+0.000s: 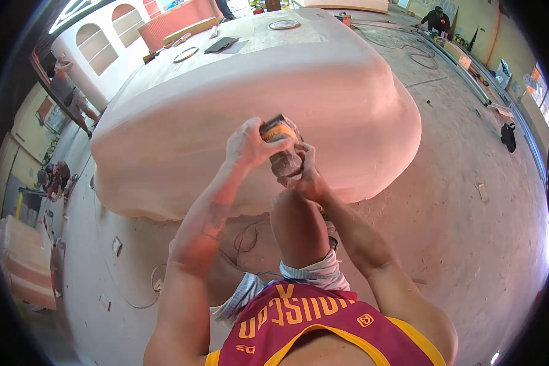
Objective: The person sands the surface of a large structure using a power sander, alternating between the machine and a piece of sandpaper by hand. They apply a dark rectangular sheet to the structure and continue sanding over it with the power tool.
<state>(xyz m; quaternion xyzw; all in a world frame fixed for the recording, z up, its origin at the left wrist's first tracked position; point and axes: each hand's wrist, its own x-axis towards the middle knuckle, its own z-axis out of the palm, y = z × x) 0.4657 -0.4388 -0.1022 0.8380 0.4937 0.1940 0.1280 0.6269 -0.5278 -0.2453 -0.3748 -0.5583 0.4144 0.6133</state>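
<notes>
A dusty handheld power tool [285,152], dark with an orange band, is held up in front of a large rounded pinkish-white form [354,116]. My left hand [252,146] wraps round the upper left part of the tool. Lower and to the right, my right hand [305,171] grips the body of the tool. Both hands are above my raised knee [296,226]. The side of the tool turned towards the form is hidden.
On the form's top lie round rings [186,55] and a dark sheet [221,44]. A cable [246,238] coils on the floor by my leg. People are at the left [73,97], lower left [55,180] and back right [437,21]. Metal lengths [463,70] lie at right.
</notes>
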